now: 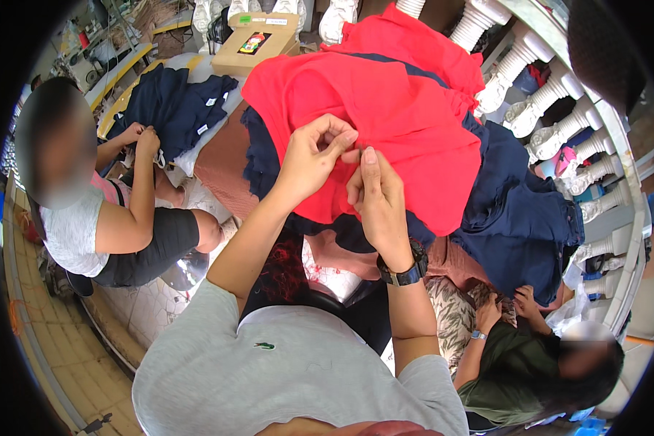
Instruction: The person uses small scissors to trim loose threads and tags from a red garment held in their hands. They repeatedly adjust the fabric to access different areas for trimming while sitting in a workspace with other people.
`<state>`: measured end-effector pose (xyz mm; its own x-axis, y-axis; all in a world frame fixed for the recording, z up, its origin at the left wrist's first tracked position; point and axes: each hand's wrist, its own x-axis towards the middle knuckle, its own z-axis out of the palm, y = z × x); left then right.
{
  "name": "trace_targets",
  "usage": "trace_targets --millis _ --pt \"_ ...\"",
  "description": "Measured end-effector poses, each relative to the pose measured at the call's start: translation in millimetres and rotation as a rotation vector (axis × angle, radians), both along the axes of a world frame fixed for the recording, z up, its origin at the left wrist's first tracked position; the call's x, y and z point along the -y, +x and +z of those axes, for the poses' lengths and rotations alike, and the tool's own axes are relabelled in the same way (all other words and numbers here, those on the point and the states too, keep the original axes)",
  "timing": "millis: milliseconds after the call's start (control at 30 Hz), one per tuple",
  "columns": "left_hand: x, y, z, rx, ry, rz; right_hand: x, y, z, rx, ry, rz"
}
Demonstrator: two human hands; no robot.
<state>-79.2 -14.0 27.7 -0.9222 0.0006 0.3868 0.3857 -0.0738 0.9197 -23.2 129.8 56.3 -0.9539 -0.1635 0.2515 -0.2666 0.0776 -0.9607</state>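
Note:
Both my hands are raised close together over a spread red cloth garment [414, 145]. The thumb and fingers of my left hand [318, 152] are pinched together, and what they hold is too small to make out. Just beside it, my right hand [378, 192], with a dark watch on its wrist, has its thumb pressed against its curled fingers. Whatever lies in that pinch is hidden. Beneath the red cloth, the frayed edge of a dark navy garment [260, 156] shows.
More navy garments [519, 211] are heaped at the right, others [171, 105] at the far left. A cardboard box [258, 43] stands behind. One person [116, 211] sits left, another [516, 363] at lower right, both handling cloth. White balusters [552, 94] line the right side.

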Motion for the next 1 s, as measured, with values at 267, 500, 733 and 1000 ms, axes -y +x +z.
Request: trace_targets --millis 267,500,733,1000 --pt "3 11 2 -0.036 0.089 -0.166 3 -2 -13 0.072 0.004 -0.032" --pt "1 20 2 -0.11 -0.045 -0.086 2 -6 -3 0.292 -0.222 0.038" --pt "-4 23 7 -0.244 -0.091 0.142 -10 5 -4 0.231 -0.03 -0.028" --pt "-7 12 17 -0.272 -0.02 0.024 -11 -5 12 -0.6 0.57 -0.48"
